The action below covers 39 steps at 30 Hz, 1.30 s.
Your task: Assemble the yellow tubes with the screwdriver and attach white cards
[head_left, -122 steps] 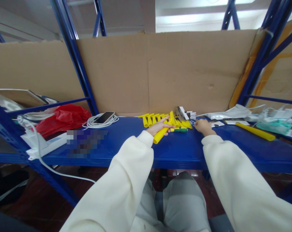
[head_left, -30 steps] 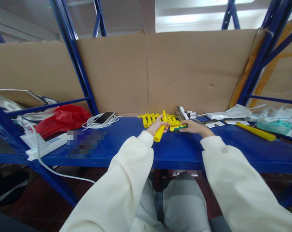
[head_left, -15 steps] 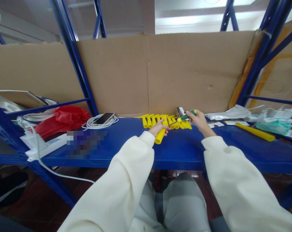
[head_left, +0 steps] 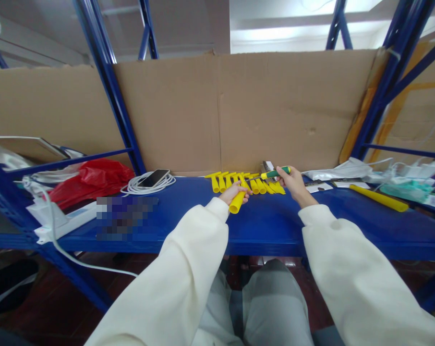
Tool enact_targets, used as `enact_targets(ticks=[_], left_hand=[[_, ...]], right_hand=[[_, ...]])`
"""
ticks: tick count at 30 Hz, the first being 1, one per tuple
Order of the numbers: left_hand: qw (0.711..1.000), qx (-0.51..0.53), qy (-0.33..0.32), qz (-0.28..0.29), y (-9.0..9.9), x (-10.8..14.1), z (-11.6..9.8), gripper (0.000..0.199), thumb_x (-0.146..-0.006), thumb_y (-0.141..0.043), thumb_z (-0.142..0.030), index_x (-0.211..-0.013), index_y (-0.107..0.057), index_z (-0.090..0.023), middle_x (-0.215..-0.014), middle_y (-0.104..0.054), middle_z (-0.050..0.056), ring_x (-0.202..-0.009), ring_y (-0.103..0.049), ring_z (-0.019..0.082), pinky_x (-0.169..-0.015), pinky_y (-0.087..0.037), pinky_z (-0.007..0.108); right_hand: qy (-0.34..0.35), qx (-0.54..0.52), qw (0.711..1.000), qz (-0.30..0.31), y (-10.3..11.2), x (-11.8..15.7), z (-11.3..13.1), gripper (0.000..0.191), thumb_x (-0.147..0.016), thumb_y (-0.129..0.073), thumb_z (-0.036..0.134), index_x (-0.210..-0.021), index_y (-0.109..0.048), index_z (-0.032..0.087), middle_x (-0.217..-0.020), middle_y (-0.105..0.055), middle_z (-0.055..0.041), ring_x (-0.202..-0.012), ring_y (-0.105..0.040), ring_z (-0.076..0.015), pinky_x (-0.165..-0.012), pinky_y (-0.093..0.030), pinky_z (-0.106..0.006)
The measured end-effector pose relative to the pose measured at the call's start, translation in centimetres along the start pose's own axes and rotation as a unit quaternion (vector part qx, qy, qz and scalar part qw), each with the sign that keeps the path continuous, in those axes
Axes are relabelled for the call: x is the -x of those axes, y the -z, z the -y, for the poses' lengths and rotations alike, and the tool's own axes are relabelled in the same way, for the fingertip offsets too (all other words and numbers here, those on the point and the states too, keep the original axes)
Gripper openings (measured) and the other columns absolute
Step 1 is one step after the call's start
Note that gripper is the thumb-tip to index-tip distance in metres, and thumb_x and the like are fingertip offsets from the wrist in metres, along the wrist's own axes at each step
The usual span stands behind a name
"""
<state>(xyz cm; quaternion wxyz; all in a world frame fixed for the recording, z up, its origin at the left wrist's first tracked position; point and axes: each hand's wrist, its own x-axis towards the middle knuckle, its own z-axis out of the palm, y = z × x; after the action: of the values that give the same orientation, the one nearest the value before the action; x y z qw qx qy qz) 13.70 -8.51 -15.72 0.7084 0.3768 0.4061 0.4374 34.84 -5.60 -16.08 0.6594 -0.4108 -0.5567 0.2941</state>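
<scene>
My left hand [head_left: 235, 193] is closed round a yellow tube [head_left: 236, 204], its open end toward me. My right hand [head_left: 292, 180] grips the handle of a green and yellow screwdriver [head_left: 275, 173]. The shaft points left to the upper part of the held tube; whether its tip touches cannot be made out. Behind my hands, several yellow tubes [head_left: 215, 184] lie side by side in a row on the blue shelf [head_left: 188, 211].
A phone [head_left: 154, 178] rests on a coiled white cable [head_left: 131, 189] at left, near a red plastic bag [head_left: 95, 178] and a white power strip [head_left: 77, 216]. At right lie a longer yellow tube [head_left: 379, 197] and plastic packaging [head_left: 342, 170]. A cardboard sheet [head_left: 268, 105] stands behind.
The screwdriver has tilted closer to level, its handle end slightly lower and its shaft higher along the held tube. My left hand keeps its hold on the tube.
</scene>
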Motion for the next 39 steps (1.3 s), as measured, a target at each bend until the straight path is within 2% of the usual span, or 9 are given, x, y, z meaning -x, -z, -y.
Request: enact_targets(ticks=[5,14,25,32,36,39], left_hand=[[1.000,-0.004,0.008,0.002,-0.2,0.2,-0.1,0.067,-0.087,-0.039,0.004,-0.144,-0.022,-0.028,-0.082,-0.060,0.002,-0.042,-0.046,0.007,-0.040,-0.034,0.014],[1.000,0.008,0.012,0.010,-0.1,0.2,-0.3,0.063,-0.086,-0.042,0.004,-0.138,-0.027,-0.027,-0.081,-0.059,0.002,-0.042,-0.046,0.007,-0.039,-0.034,0.014],[1.000,0.002,0.003,0.010,-0.2,0.5,-0.2,0.068,-0.085,-0.040,0.005,-0.143,-0.024,-0.028,-0.080,-0.057,0.000,-0.043,-0.045,0.006,-0.039,-0.033,0.013],[0.999,-0.025,0.008,0.020,0.2,0.0,-0.1,0.082,-0.082,-0.052,0.003,-0.148,-0.019,-0.032,-0.081,-0.062,0.000,-0.043,-0.047,0.007,-0.042,-0.037,0.016],[0.999,-0.027,0.002,0.020,0.3,-0.2,0.0,0.084,-0.082,-0.055,0.001,-0.151,-0.019,-0.031,-0.082,-0.062,0.000,-0.044,-0.047,0.007,-0.042,-0.036,0.016],[0.999,-0.041,-0.005,0.010,0.2,-0.1,0.0,0.083,-0.083,-0.051,0.002,-0.152,-0.018,-0.030,-0.083,-0.062,0.002,-0.044,-0.047,0.007,-0.042,-0.036,0.016]], right_hand=[[-0.003,-0.014,1.000,0.002,0.0,0.0,0.0,0.052,-0.063,-0.082,0.064,-0.070,-0.055,0.021,-0.049,-0.054,0.0052,-0.038,-0.039,-0.0058,-0.033,-0.027,-0.018],[0.009,-0.017,1.000,0.020,0.1,-0.2,-0.4,0.051,-0.062,-0.081,0.065,-0.069,-0.056,0.021,-0.049,-0.053,0.0050,-0.038,-0.037,-0.0059,-0.034,-0.027,-0.019],[0.002,-0.020,1.000,0.020,0.0,0.1,-0.1,0.047,-0.067,-0.081,0.060,-0.069,-0.054,0.021,-0.050,-0.054,0.0049,-0.038,-0.038,-0.0057,-0.035,-0.029,-0.019],[-0.047,-0.052,0.997,-0.014,-0.3,0.4,0.2,0.050,-0.070,-0.081,0.058,-0.065,-0.047,0.022,-0.047,-0.052,0.0043,-0.034,-0.037,-0.0050,-0.031,-0.028,-0.018],[-0.083,-0.087,0.993,-0.009,-0.5,0.6,0.5,0.051,-0.072,-0.078,0.062,-0.067,-0.046,0.022,-0.047,-0.051,0.0050,-0.034,-0.039,-0.0057,-0.031,-0.030,-0.017],[-0.113,-0.138,0.984,0.013,-0.6,0.8,1.3,0.047,-0.079,-0.071,0.063,-0.071,-0.049,0.022,-0.050,-0.053,0.0041,-0.038,-0.047,-0.0074,-0.035,-0.038,-0.017]])
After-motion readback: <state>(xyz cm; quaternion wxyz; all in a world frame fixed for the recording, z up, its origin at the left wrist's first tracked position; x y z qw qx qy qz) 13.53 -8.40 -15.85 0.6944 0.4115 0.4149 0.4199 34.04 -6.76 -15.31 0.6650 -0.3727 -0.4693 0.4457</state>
